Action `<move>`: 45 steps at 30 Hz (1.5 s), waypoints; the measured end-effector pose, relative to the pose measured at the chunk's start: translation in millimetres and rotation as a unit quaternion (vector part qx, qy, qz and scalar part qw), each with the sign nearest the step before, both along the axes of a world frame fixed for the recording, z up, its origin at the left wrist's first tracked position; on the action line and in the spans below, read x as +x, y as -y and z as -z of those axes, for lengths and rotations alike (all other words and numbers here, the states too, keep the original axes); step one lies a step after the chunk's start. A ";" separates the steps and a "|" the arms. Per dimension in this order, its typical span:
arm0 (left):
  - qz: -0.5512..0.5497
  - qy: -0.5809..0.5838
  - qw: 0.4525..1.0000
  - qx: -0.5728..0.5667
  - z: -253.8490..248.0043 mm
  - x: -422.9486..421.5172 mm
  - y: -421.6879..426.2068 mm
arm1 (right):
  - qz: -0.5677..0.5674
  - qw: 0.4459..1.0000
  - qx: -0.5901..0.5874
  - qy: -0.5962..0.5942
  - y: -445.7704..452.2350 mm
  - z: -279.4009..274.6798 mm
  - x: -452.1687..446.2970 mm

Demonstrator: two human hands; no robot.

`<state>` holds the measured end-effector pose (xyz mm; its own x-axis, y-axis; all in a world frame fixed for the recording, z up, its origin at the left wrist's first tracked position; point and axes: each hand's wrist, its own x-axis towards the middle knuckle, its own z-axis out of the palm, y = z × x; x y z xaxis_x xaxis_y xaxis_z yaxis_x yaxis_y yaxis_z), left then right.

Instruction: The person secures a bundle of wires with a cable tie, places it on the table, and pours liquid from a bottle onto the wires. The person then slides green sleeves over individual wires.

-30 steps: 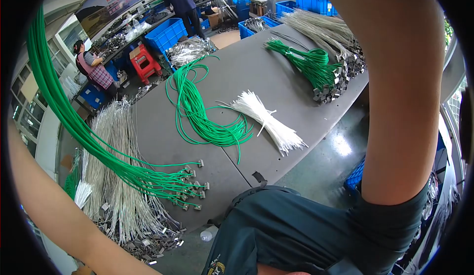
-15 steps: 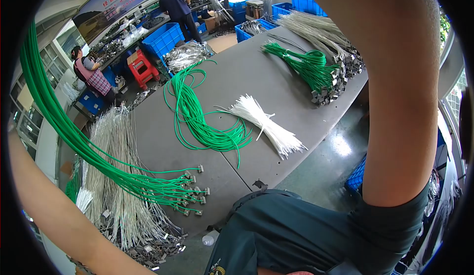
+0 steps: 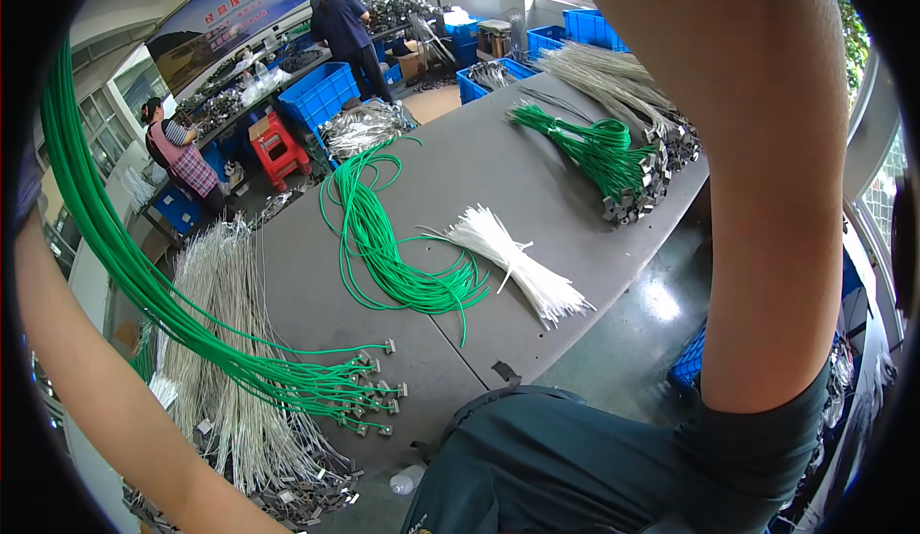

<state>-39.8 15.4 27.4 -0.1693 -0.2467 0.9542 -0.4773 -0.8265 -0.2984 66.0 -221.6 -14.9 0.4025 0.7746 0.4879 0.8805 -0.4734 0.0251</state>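
Note:
My left hand point(image 3: 29, 184) shows only as a dark bluish patch at the left edge, above my raised forearm; its fingers are hidden. My right arm reaches up past the top edge, so that hand is out of sight. A long bundle of green cables point(image 3: 125, 256) hangs in an arc from the upper left, its metal end pieces point(image 3: 374, 395) over the table's near corner. What holds its upper end is out of view. Loose green cables point(image 3: 369, 232) lie on the grey table point(image 3: 470, 170), beside a tied bundle of white strips point(image 3: 517, 266).
A tied green cable bundle point(image 3: 594, 151) and pale wires point(image 3: 604, 74) with metal ends lie at the far right. Silvery wires point(image 3: 220, 342) drape over the left side. Beyond are blue crates point(image 3: 321, 91), a red stool point(image 3: 278, 151) and two people at a bench.
The view has tilted up slightly, so the table and its things sit lower. A bluish patch now shows at my left wrist. The hanging green cables have barely shifted.

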 end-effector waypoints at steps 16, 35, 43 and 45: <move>-0.159 0.184 0.970 -0.006 -10.2 5.6 -13.4 | 0.002 1.000 0.004 0.006 -3.2 -2.9 4.0; 0.146 -0.171 0.970 -0.089 4.5 1.4 -32.7 | -0.018 0.999 0.016 0.035 -12.3 -9.3 13.0; 0.330 -0.180 0.927 -0.015 -11.4 -2.6 -29.7 | -0.034 0.998 0.009 0.043 -21.7 -11.0 19.7; 0.180 -0.119 0.976 -0.021 -2.6 3.5 -24.3 | -0.034 0.999 0.007 0.041 -23.6 -10.1 22.4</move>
